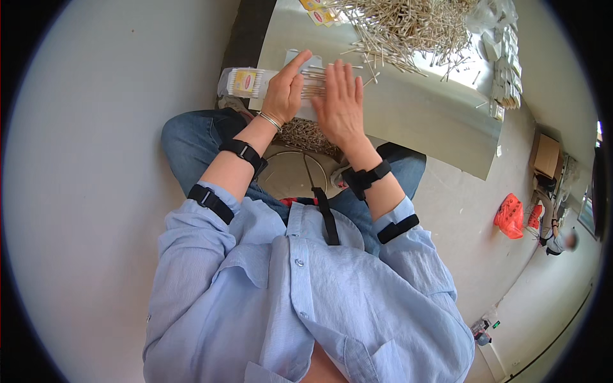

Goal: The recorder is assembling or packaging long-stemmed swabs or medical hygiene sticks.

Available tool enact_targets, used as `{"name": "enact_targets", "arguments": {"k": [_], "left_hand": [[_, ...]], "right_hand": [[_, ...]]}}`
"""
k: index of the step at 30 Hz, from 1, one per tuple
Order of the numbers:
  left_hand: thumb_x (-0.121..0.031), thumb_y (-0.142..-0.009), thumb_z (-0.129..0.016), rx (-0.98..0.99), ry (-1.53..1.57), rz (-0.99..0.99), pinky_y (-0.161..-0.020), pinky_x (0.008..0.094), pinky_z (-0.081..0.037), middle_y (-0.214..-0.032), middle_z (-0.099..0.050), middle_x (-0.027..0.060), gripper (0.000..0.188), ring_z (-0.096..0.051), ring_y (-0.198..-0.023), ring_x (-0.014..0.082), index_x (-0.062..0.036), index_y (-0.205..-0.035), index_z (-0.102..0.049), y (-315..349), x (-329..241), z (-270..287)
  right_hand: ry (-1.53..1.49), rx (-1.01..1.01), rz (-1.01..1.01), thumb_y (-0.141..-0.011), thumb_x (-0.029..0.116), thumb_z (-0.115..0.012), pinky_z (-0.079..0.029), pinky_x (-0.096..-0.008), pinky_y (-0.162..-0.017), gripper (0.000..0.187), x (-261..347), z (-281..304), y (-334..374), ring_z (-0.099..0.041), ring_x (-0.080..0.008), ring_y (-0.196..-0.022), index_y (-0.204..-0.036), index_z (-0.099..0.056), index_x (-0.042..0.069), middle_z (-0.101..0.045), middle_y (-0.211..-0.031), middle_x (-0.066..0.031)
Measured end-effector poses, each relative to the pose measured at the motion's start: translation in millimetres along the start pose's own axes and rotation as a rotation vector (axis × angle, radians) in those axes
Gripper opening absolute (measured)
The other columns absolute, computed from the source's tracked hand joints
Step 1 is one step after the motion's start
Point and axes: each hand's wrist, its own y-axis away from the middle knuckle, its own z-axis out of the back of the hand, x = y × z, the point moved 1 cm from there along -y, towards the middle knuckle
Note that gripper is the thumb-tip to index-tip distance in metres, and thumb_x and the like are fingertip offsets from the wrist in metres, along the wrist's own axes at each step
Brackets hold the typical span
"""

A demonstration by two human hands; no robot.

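Note:
Both of my hands are over the near left part of a metal-topped table. My left hand [284, 90] is turned edge-on with its fingers stretched out, at the left end of a small row of cotton swabs [313, 82]. My right hand [343, 110] lies flat, fingers straight, at the right end of that row. The swabs lie crosswise between the two palms, their ends partly hidden by the hands. Left of my left hand is a clear packet of cotton swabs [244, 82] with a yellow and red label.
A large heap of loose cotton swabs [408, 29] covers the far part of the table [434, 121]. Stacked packets [507, 70] line its right side. More swabs [306, 135] sit below the table edge, between my knees. A red bag [509, 217] and another person [559, 241] are at the right.

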Motion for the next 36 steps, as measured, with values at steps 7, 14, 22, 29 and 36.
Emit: {"name": "enact_targets", "arguments": {"k": [7, 14, 22, 29, 36], "left_hand": [[-0.014, -0.093, -0.04, 0.019, -0.049, -0.015, -0.103, 0.0376, -0.04, -0.131, -0.054, 0.0211, 0.042, -0.05, -0.123, 0.0357, -0.0019, -0.133, -0.048, -1.5, -5.0, 1.2], [-0.013, -0.093, -0.04, 0.059, -0.079, -0.032, -0.105, 0.0389, -0.038, -0.135, -0.05, 0.022, 0.044, -0.047, -0.126, 0.0363, -0.0019, -0.135, -0.046, -1.3, -6.9, -0.3], [-0.014, -0.093, -0.039, 0.062, -0.081, -0.043, -0.106, 0.039, -0.037, -0.135, -0.05, 0.0222, 0.044, -0.047, -0.126, 0.0364, -0.0018, -0.135, -0.046, -1.2, -6.8, 0.5], [-0.016, -0.095, -0.039, 0.076, -0.093, -0.049, -0.106, 0.039, -0.037, -0.134, -0.05, 0.0225, 0.044, -0.047, -0.127, 0.0363, -0.0004, -0.135, -0.046, -1.4, -3.5, 0.5], [-0.031, -0.099, -0.034, 0.084, 0.038, 0.026, -0.109, 0.0334, -0.03, -0.139, -0.048, 0.0176, 0.052, -0.043, -0.132, 0.0283, -0.0001, -0.14, -0.041, -5.7, -7.6, 1.6]], "right_hand": [[0.008, -0.103, -0.032, -0.089, 0.017, -0.054, -0.021, -0.048, -0.114, 0.06, -22.0, -5.8, -11.1, -0.026, -0.0382, -0.139, -0.14, -0.032, -0.005, -0.034, -0.146, -0.0233], [-0.119, -0.077, -0.049, -0.089, 0.014, -0.053, -0.021, -0.0482, -0.114, 0.058, 0.8, -11.2, -3.4, -0.03, -0.0383, -0.137, -0.139, -0.033, -0.006, -0.037, -0.143, -0.0245], [-0.159, -0.102, -0.074, -0.091, 0.015, -0.051, -0.017, -0.0482, -0.115, 0.058, -8.5, -7.4, -4.4, -0.026, -0.039, -0.139, -0.14, -0.031, -0.007, -0.032, -0.146, -0.026], [-0.2, -0.065, -0.064, -0.091, 0.015, -0.049, -0.016, -0.0479, -0.116, 0.057, 12.0, -16.7, 0.7, -0.022, -0.0388, -0.141, -0.141, -0.03, -0.007, -0.029, -0.148, -0.0265], [-0.836, -0.332, -0.298, -0.096, 0.014, -0.043, -0.018, -0.0401, -0.116, 0.052, -3.0, -10.7, -2.2, -0.02, -0.0348, -0.143, -0.142, -0.031, -0.007, -0.028, -0.15, -0.0242]]}}
